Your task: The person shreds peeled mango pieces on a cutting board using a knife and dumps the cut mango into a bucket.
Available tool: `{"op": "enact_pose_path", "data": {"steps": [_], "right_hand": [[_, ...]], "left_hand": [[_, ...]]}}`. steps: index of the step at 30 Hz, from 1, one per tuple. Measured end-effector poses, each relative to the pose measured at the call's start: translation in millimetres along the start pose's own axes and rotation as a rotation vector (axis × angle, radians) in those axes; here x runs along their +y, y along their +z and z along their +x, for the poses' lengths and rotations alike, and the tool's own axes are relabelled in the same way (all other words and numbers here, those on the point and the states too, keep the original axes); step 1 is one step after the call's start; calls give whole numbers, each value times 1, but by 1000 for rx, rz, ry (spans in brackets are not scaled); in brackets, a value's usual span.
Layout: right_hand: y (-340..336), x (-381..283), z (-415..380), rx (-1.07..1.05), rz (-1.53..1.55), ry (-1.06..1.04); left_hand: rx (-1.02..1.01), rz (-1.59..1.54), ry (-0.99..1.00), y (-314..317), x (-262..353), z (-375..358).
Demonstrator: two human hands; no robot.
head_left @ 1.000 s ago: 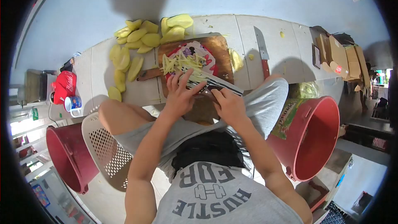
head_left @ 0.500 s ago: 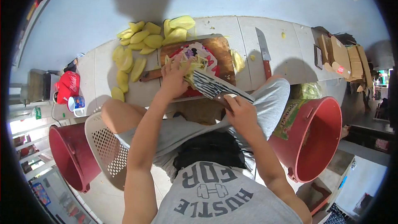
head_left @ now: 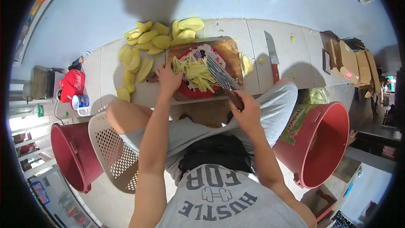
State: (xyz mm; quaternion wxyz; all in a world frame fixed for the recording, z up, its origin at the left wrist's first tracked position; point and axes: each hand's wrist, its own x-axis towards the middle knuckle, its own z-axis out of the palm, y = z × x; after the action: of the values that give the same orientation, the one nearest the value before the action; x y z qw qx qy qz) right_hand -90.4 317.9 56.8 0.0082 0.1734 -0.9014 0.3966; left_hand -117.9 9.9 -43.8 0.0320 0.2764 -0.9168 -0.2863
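My right hand [head_left: 248, 112] is closed around the wooden handle of a broad knife [head_left: 222, 76]. Dark and light stripes show on its blade, which points up-left over the right side of a red patterned plate [head_left: 185, 92]. A heap of pale yellow-green fruit strips [head_left: 195, 74] lies on that plate, which rests on a wooden cutting board [head_left: 234, 55]. At the plate's left rim is my left hand [head_left: 168, 77], fingers apart, beside the strips. A brown wooden handle [head_left: 152, 78] shows partly behind its fingers.
Peeled yellow fruit, mango-like [head_left: 147, 37], lies left and behind the board. A second knife [head_left: 272, 55] with a red-brown handle lies to the right. Red bins [head_left: 327, 143] and a perforated basket [head_left: 113, 152] stand below. A mug [head_left: 80, 103] and cardboard [head_left: 346, 59] flank the counter.
My left hand has moved left off the strips to the plate's rim. The knife has swung to a steeper angle and lifted away from the heap, which now shows more fully.
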Motion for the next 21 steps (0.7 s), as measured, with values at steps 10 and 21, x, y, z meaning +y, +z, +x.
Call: {"op": "enact_pose_path", "data": {"steps": [10, 21], "right_hand": [[4, 4, -16, -37, 75, 108], [1, -11, -7, -72, 165, 169]], "left_hand": [[-53, -32, -18, 12, 9, 1], [181, -462, 76, -23, 33, -25]]}}
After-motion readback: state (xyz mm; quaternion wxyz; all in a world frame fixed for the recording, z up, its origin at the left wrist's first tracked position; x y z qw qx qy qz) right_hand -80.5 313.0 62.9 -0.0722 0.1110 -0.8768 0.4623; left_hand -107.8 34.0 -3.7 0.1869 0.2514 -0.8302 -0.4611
